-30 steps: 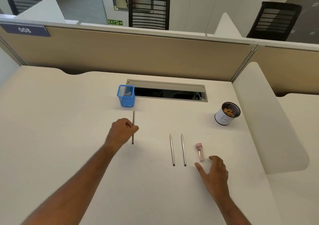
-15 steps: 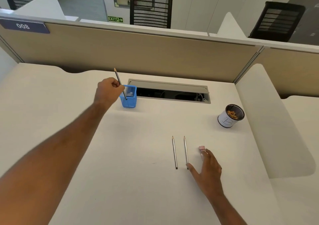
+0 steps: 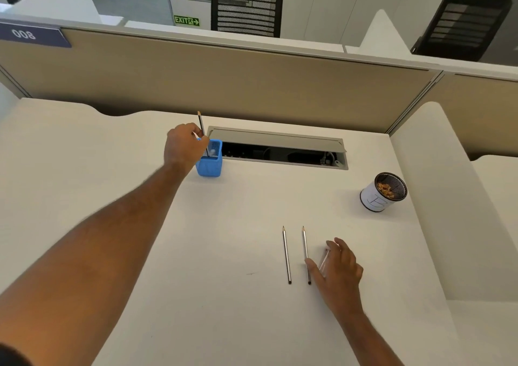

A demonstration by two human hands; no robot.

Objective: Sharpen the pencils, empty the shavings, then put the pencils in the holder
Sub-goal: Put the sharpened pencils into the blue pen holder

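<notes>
White "B"-marked cup (image 3: 374, 200) of shavings; left hand (image 3: 183, 147) pinching pencil (image 3: 201, 126) over blue holder (image 3: 210, 165); right hand (image 3: 337, 267) spread, sharpener (image 3: 325, 260) beneath.

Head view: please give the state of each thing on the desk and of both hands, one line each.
Left hand: fingers pinch a pencil.
Held pencil: near upright, lower end inside the holder.
Blue holder: standing upright.
Two pencils: lying flat, side by side, tips pointing away.
Right hand: spread over the sharpener, thumb beside a pencil.
Sharpener: mostly hidden under the hand.
White cup: upright, shavings inside.
Cable hatch: lid open.
</notes>
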